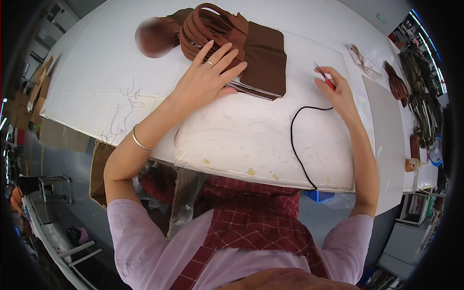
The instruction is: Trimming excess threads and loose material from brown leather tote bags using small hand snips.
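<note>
My left hand (207, 72) lies with fingers stretched and apart over the near side of a bundle of looped brown straps (205, 29). The straps look like leather bag handles. Under and beside them is a stack of flat dark brown panels (263, 58), with pale layers showing along the near edge. Off to the right, my right hand (337, 92) is closed around small thread snips (329, 83) with red on the grip. Their pointed metal tips face away from me, apart from the stack. A black cord (292, 130) runs from the right hand to the table's front edge.
The white table (232, 125) has a worn front edge. Loose threads (121, 113) lie at left. Toward the right are a grey board (384, 121), more brown straps (397, 84), dark green strap bundles (424, 118) and a small orange bottle (412, 165). An open cardboard box (99, 169) stands below the edge.
</note>
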The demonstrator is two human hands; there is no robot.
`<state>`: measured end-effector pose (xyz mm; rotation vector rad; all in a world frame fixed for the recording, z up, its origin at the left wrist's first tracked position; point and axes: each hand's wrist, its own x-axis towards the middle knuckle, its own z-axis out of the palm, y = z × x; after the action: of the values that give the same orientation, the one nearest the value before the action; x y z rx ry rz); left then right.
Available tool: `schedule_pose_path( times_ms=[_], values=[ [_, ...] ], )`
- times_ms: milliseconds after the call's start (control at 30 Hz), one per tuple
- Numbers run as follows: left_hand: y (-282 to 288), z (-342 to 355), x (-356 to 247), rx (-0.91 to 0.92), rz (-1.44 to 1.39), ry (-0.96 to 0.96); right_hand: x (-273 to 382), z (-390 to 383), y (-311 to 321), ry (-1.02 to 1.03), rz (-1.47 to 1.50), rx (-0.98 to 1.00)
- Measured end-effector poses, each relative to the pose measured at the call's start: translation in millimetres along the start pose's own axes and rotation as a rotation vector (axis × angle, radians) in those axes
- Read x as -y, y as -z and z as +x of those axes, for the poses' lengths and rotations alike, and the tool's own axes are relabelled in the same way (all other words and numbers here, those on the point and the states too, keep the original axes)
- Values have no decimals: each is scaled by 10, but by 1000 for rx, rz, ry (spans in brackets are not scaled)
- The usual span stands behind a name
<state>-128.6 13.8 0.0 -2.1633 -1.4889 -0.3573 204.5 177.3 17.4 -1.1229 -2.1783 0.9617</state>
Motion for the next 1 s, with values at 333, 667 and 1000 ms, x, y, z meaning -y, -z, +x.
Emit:
schedule_pose_path(
  times_ms=[333,667,1000],
  values=[
    [-669,649,412,-105,28,-110,-228,-273,57,-148,177,-31],
    [-1549,1408,1150,-42,278,116,-230,-251,-76,-76,158,-21],
    [-1186,591,1686,37,323,358,-324,-294,-77,255,-249,-153]
  ],
)
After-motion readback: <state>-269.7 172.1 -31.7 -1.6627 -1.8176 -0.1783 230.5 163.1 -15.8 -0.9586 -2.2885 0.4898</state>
